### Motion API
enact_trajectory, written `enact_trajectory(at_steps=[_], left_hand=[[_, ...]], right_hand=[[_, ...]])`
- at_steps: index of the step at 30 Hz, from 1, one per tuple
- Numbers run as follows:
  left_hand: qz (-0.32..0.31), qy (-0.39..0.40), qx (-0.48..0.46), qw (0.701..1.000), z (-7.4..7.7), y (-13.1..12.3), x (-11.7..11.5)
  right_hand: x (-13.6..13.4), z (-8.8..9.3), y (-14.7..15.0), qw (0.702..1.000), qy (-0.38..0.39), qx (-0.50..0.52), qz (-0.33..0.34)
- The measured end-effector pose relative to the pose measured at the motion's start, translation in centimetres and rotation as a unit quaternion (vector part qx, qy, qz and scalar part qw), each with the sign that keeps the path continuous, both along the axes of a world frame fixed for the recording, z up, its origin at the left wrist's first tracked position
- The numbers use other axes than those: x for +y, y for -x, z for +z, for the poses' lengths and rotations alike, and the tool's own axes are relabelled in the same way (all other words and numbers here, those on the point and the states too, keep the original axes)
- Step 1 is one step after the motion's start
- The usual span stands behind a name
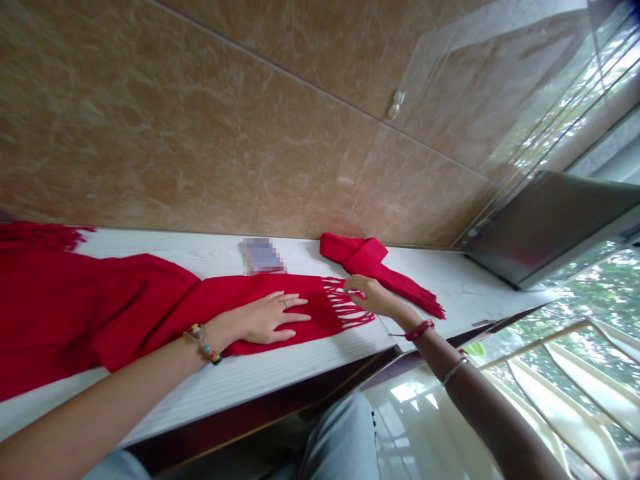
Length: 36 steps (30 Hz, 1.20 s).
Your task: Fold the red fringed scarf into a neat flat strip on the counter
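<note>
A long red scarf (295, 285) lies spread along the white counter, folded to a narrow band at its right end. My left hand (267, 319) rests flat on that band with its fingers spread; nothing is held in it. White gaps show between the tassels of the fringe (350, 319) at the scarf's right end. Over the fringe's upper part is my right hand (373, 295), fingers bent downward and thumb apart from them. Its fingertips are close to the strands, and the strands look flat rather than pulled. Part of the fringe is hidden behind this hand.
A second red scarf (380, 270), folded over itself, lies by the wall on the right. A small blurred greyish box (263, 255) sits behind the long scarf. A dark grey appliance (540, 230) stands at the counter's (175, 400) far right. A cream rack (560, 360) is below it.
</note>
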<state>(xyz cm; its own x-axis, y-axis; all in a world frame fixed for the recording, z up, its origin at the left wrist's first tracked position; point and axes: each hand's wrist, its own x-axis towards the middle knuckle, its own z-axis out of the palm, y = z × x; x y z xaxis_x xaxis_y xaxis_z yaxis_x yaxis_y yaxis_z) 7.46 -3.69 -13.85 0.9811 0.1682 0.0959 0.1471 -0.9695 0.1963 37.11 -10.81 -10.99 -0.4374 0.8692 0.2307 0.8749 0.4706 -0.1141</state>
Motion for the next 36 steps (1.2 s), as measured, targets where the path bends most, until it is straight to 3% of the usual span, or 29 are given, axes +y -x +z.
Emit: enact_trajectory(at_steps=[4, 12, 23, 30, 34, 36], left_hand=[[-0.003, -0.007, -0.009, 1.0, -0.3, 0.1, 0.1], [0.0, -0.001, -0.013, 1.0, -0.3, 0.1, 0.2], [0.001, -0.023, 0.004, 1.0, -0.4, 0.0, 0.2], [0.005, -0.022, -0.004, 1.0, -0.2, 0.1, 0.0], [0.004, -0.021, -0.009, 1.0, -0.3, 0.0, 0.1], [0.005, -0.021, -0.014, 1.0, -0.4, 0.0, 0.1]], right_hand=[[1.8, -0.9, 3.0, 0.998, 0.061, 0.002, -0.012], [2.4, -1.7, 2.8, 0.995, 0.082, 0.044, -0.02], [3.3, -3.8, 4.7, 0.957, 0.105, 0.257, -0.085], [2.9, -3.5, 4.1, 0.897, 0.154, 0.397, -0.115], [2.9, -3.0, 5.0, 0.802, 0.258, 0.528, -0.108], [3.1, -2.9, 5.6, 0.764, 0.272, 0.575, -0.108]])
